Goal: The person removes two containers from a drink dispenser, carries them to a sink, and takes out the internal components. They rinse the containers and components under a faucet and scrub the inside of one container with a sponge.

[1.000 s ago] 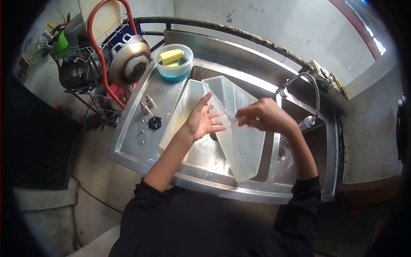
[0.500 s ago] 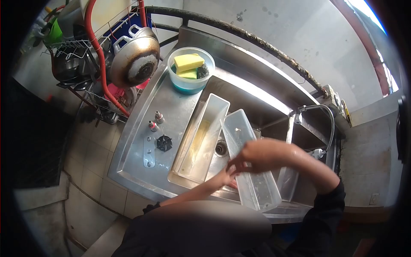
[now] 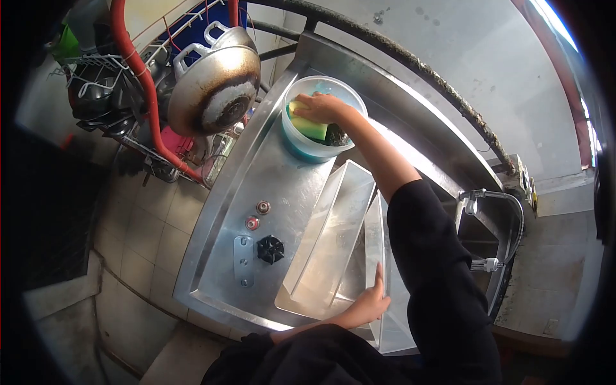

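Observation:
My right hand (image 3: 321, 108) reaches into a round clear tub (image 3: 307, 151) of blue-green liquid, its fingers wrapped over a yellow and green sponge (image 3: 310, 127). A dark scouring pad (image 3: 336, 135) lies beside the sponge. Low in the view, my left hand (image 3: 371, 304) holds the side wall of a long translucent bin (image 3: 396, 276), one finger stretched up along it. Another long translucent bin (image 3: 333, 224) stands in the sink to the left of it. My right sleeve hides part of the held bin.
On the steel counter (image 3: 218, 192) are a black star-shaped knob (image 3: 271, 249), a clear plate (image 3: 244, 262) and two small red-ringed fittings (image 3: 252, 222). A rack with a scorched pan (image 3: 215, 90) stands left. The faucet (image 3: 507, 199) is at right.
My right hand has moved from the bin up and left to the sponge in the tub. My left hand has shifted slightly right and down, and the held bin stands more upright. The view has shifted.

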Available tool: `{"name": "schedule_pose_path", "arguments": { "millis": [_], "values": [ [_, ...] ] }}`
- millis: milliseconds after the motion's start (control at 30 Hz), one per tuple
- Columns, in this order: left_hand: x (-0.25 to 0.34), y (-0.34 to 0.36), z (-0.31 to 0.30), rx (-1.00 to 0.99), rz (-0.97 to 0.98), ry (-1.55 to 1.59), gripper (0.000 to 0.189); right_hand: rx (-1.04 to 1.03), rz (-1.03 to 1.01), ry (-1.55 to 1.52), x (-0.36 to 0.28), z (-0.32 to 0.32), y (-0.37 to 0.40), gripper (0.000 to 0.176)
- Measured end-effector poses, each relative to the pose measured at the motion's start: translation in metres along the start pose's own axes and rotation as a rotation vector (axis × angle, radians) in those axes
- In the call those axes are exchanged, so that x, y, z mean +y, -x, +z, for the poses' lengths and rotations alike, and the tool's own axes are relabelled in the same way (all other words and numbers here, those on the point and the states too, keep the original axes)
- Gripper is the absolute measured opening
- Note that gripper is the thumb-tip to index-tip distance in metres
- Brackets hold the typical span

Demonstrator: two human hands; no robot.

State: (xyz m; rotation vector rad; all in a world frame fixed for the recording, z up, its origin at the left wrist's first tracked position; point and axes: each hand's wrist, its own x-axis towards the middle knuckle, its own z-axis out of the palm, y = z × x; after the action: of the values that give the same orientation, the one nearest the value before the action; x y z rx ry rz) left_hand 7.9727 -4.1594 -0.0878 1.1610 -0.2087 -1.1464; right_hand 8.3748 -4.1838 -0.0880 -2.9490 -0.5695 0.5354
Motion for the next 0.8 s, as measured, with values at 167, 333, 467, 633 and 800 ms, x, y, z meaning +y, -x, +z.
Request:
{"name": "schedule_pose_path", "arguments": {
  "millis": [167,333,467,633,800],
  "values": [
    [0.01,0.003,-0.01,0.048,-0.019,-0.141,0.085,0.235,-0.067,0.158,-0.008,-0.02,0.009,0.041],
    [0.017,0.017,0.0,0.124,0.051,-0.12,0.086,0.623,-0.102,0.019,-0.021,-0.083,0.097,0.045],
    [0.006,0.018,0.022,0.157,0.014,-0.124,0.086,0.609,-0.075,-0.136,-0.032,-0.115,0.252,0.053],
    [0.006,0.029,0.057,0.202,0.046,-0.18,0.081,0.446,0.172,-0.272,-0.054,-0.066,0.427,0.04],
    [-0.014,0.04,0.098,0.302,0.184,-0.305,0.08,0.513,0.242,-0.241,-0.061,0.024,0.535,0.024]
  ]
}}
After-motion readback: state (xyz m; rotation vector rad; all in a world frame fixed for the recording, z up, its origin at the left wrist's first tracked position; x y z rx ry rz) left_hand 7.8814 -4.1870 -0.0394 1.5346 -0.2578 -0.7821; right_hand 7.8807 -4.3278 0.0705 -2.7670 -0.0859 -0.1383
